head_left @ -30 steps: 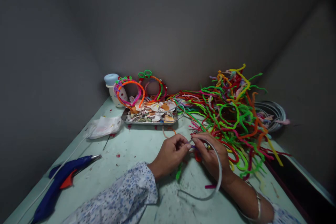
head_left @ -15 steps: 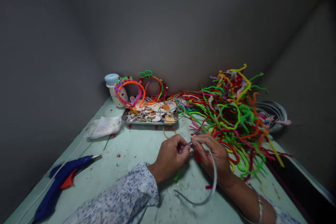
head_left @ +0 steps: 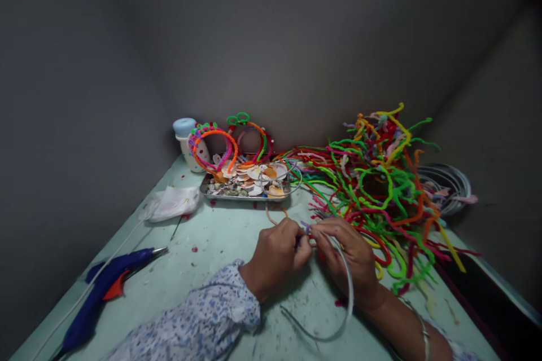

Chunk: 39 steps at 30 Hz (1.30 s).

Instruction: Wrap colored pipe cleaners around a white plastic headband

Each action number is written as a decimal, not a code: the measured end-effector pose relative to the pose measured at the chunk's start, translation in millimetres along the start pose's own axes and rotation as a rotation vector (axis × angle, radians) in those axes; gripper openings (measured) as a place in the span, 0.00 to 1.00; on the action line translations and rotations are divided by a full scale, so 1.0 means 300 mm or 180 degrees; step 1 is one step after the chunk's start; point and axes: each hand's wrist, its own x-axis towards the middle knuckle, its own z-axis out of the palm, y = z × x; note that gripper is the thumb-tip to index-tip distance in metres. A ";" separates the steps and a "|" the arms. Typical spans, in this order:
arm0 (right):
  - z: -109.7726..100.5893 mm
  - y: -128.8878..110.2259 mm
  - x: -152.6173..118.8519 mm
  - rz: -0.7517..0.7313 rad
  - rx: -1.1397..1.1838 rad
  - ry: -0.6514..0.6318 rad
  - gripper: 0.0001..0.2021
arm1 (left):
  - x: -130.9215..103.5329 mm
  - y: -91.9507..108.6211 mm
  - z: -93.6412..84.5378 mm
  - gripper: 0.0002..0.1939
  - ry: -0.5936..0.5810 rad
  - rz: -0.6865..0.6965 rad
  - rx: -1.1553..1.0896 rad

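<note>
My right hand (head_left: 350,256) pinches one end of a thin grey-white headband (head_left: 349,293) between thumb and fingers. The band curves down toward me, and its free end points left above the table. At the pinched end, a short purple pipe cleaner (head_left: 305,227) shows between my two hands. My left hand (head_left: 275,255) is closed on this pipe cleaner, its fingers curled against the band's tip. Most of the purple piece is hidden by the fingers, so how it lies round the band cannot be made out.
A heap of coloured pipe cleaners (head_left: 381,180) lies at the right, beside coiled wire (head_left: 455,189). At the back, finished headbands (head_left: 232,149) stand by a metal tray (head_left: 245,199) of shells and a lidded jar (head_left: 192,152). A blue glue gun (head_left: 93,304) and plastic bag (head_left: 174,203) are left.
The purple pipe cleaner now sticks up between my fingertips, where it was mostly covered before. The headband's curve has sunk slightly lower. The whole view has shifted a little.
</note>
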 end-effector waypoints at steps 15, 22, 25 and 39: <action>0.003 0.022 -0.001 0.0557 0.0132 0.0169 0.04 | 0.034 0.005 -0.001 0.15 -0.0474 -0.1504 -0.2340; 0.011 0.040 -0.007 0.0696 0.0290 0.0256 0.05 | 0.058 -0.012 0.011 0.19 -0.1176 -0.2614 -0.4524; 0.016 0.048 -0.011 0.0742 0.0370 0.0195 0.05 | 0.057 -0.024 0.017 0.16 -0.1257 -0.2841 -0.4970; 0.017 0.036 -0.007 0.0659 0.0398 0.0092 0.04 | 0.068 -0.023 0.009 0.06 -0.1099 -0.3466 -0.5647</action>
